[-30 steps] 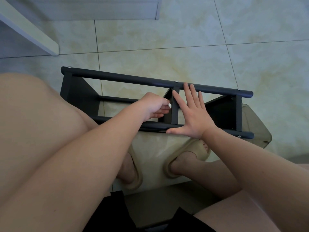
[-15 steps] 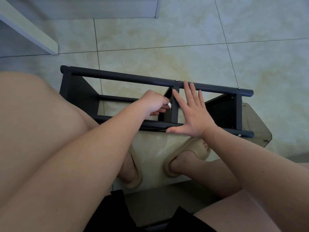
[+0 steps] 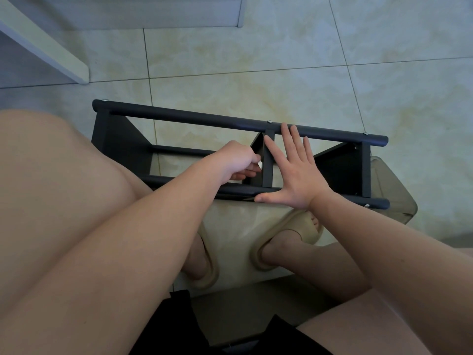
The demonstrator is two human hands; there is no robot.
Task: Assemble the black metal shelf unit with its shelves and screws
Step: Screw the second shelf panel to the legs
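Shelf unit is looking rigid, best gripped by its rails; right hand is bracing it spread-fingered, left hand curling its fingers, hold unclear.

Footwear: beige moulded slide sandals, thick-soled and open-toed, one just bodyward of the right hand. Garment: black matte shorts, further bodyward, past both forearms.

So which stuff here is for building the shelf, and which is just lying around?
For the job: black shelf frame, middle shelf panel, silver screws in the top rail, left hand curled beside the panel, right hand flat across the frame.
Just there: beige slippers, white board, tiled floor.
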